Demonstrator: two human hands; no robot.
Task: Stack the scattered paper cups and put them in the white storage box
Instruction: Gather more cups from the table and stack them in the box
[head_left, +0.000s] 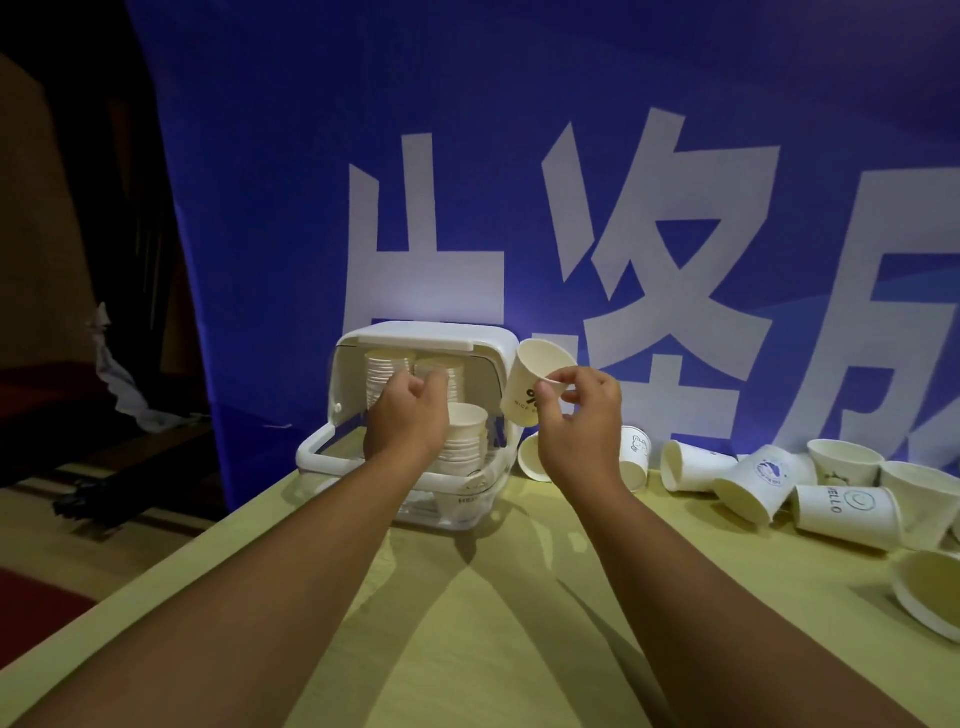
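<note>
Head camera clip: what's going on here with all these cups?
A person is packing paper cups into a white storage box on a table. The left hand reaches into the open box among the cup stacks already inside. The right hand holds a single cup beside the box. More loose cups lie scattered to the right.

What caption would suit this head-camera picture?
Right hand lifts a cup while left hand reaches into the white box of stacked cups.

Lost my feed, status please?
Left hand inside white storage box, among cup stacks. Right hand holds one paper cup. Loose cups remain right.
</note>
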